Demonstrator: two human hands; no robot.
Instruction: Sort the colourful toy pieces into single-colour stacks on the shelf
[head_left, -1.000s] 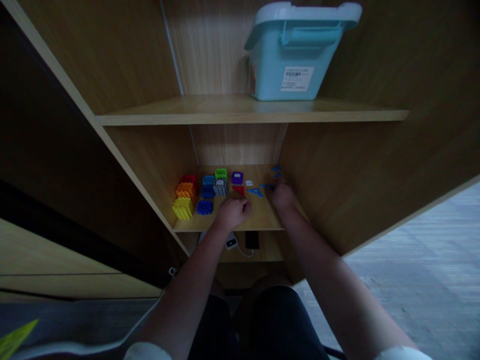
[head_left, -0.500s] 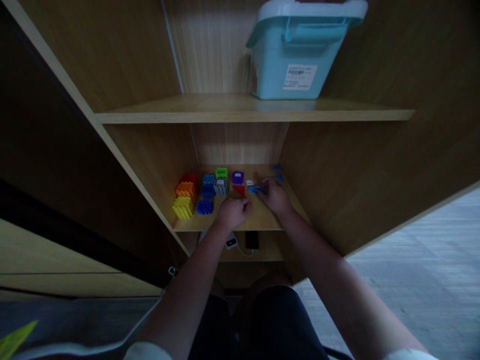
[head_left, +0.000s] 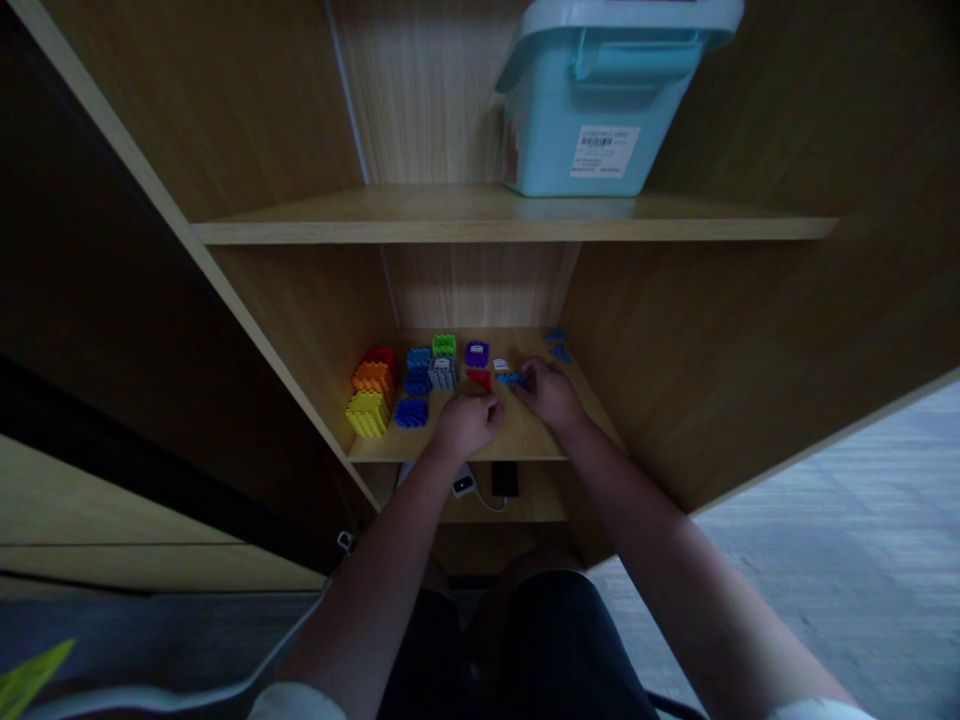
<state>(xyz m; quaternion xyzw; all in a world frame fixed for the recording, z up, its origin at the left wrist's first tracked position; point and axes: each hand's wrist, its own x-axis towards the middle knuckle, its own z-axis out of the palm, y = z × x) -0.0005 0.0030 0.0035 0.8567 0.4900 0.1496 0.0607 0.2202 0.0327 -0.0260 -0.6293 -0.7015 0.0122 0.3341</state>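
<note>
Slid the right hand (head_left: 551, 393) leftward since a second ago, off the cabinet's right wall and in close to the red wedge (head_left: 478, 379). Left the left hand (head_left: 469, 425) much where it was, just in front of that wedge. Curled into a loose fist, knuckles down on the lower shelf (head_left: 525, 440), with nothing seen inside.

On the right hand, fingertips (head_left: 527, 376) drawn together and touching the blue flat piece (head_left: 511, 379), which lies just right of the red wedge. Too dim and small to tell whether pinching it or only pressing on it.

Around the red wedge:
- just behind it, a purple block (head_left: 475, 353), with a small white piece (head_left: 500, 365) behind and slightly right
- just left of it, a grey block (head_left: 441, 374), with a green block (head_left: 443, 345) behind that
- farther left, blue blocks (head_left: 410, 412), then red (head_left: 380, 357), orange (head_left: 372, 378) and yellow stacks (head_left: 367, 414)
- well to the right and behind, by the cabinet wall, two loose blue pieces (head_left: 559, 352)
- high above, on the upper shelf (head_left: 375, 215), a pale blue bin (head_left: 600, 100)
- below and in front, under the lower shelf, a white charger (head_left: 463, 485) and a black device (head_left: 504, 480)
</note>
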